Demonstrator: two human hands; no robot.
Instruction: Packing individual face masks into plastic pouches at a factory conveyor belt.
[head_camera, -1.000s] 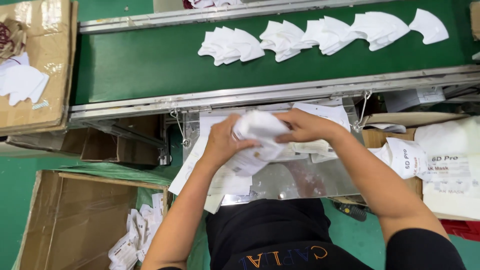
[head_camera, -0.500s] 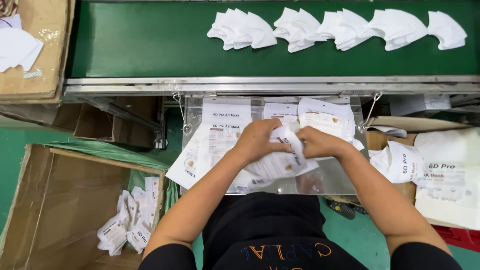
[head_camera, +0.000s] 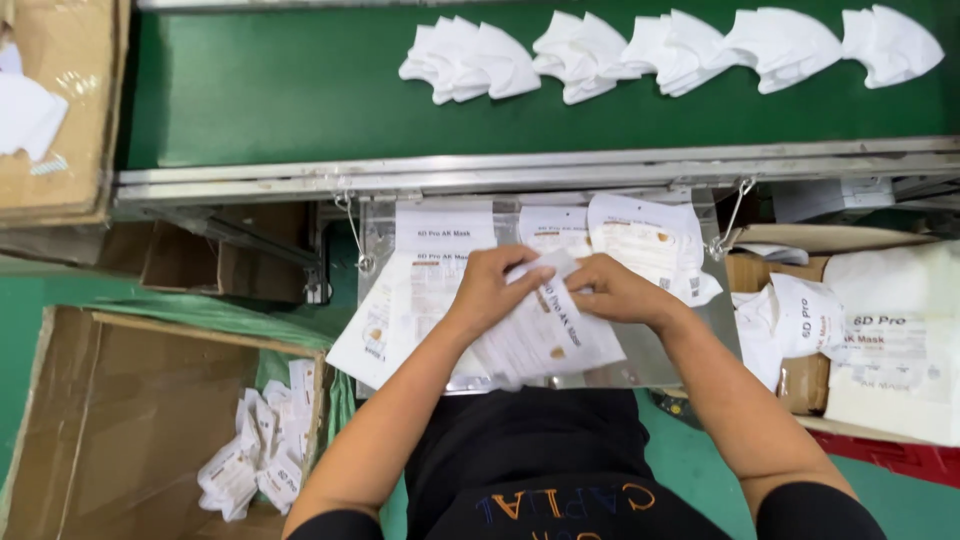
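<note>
head view, looking down. both hands meet over a small metal table (head_camera: 690, 355) hung just below the rail of a green conveyor belt (head_camera: 280, 100).

left hand (head_camera: 497, 288): fingers curled closed around the upper left edge of a white printed pouch (head_camera: 545, 340), thumb side toward the body. right hand (head_camera: 622, 292): fingers bent and pressed onto the upper right edge of the same pouch, pinching it. the two hands are almost touching at the pouch's top. cannot tell whether anything is inside the pouch.

pouch lies tilted on the table, lower end pointing toward the person's torso, resting on top of other flat white pouches (head_camera: 430, 270) spread across the table. more of those pouches lean at the far edge of the table (head_camera: 650, 240), just beside the right hand.

on the belt, well apart from the hands: a row of folded white masks (head_camera: 660, 45) in overlapping clusters, running from the middle to the right edge.

left of the person, on the floor: an open cardboard box (head_camera: 110, 420) with a loose heap of filled white pouches (head_camera: 258, 440) in its right corner. another cardboard box (head_camera: 60, 110) sits at the upper left, beside the belt.

right of the table: a cardboard box (head_camera: 800, 375) and a stack of white printed packets (head_camera: 890, 340), near the right forearm.

person wears a black shirt, short sleeves.
</note>
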